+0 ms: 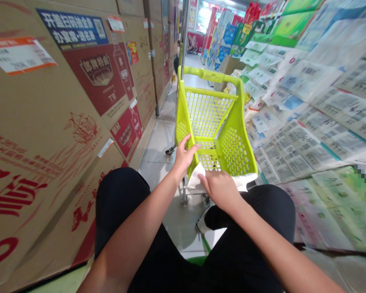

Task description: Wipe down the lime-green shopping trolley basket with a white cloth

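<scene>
A small lime-green plastic shopping cart [243, 118] stands between my knees, with a perforated basket and an arched handle at its far end. My left hand [184, 156] grips the top edge of its left side, thumb inward. Across the near rim lies a thin white cloth [196, 174]; whether it is fabric or paper I cannot tell. My right hand [222, 188] is closed over that cloth, pressing it onto the rim, and some fingertips are hidden. The basket holds nothing that I can see.
Stacked cardboard cartons [125, 81] wall the left side. On the right, packaged paper goods [317, 118] with handwritten prices rise in a sloping pile. A tiled aisle [164, 138] runs ahead between them. A metal pole [184, 40] rises at the cart's left.
</scene>
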Available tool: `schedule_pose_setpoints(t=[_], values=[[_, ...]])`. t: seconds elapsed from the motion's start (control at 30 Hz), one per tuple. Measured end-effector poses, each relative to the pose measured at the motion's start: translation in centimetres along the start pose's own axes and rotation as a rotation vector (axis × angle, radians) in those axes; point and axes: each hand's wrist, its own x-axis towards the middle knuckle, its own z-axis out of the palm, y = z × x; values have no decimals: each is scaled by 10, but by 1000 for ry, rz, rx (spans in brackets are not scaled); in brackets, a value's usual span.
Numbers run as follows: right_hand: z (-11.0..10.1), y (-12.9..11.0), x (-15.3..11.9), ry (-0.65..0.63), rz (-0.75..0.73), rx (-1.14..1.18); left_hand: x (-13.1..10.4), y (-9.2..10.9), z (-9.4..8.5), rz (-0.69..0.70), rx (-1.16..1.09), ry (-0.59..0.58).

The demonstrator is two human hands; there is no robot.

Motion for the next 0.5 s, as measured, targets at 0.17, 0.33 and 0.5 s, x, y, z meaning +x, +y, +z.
schedule_pose_setpoints(t=[0.17, 0.33, 0.5], values=[[15, 33, -21, 170, -150, -33, 7, 8, -1, -86, -16, 0], [14, 92, -31, 137, -199, -52, 14, 8, -5, -95, -24, -24], [12, 92, -28, 82, -291, -32, 11, -8, 0, 4, 26, -13]])
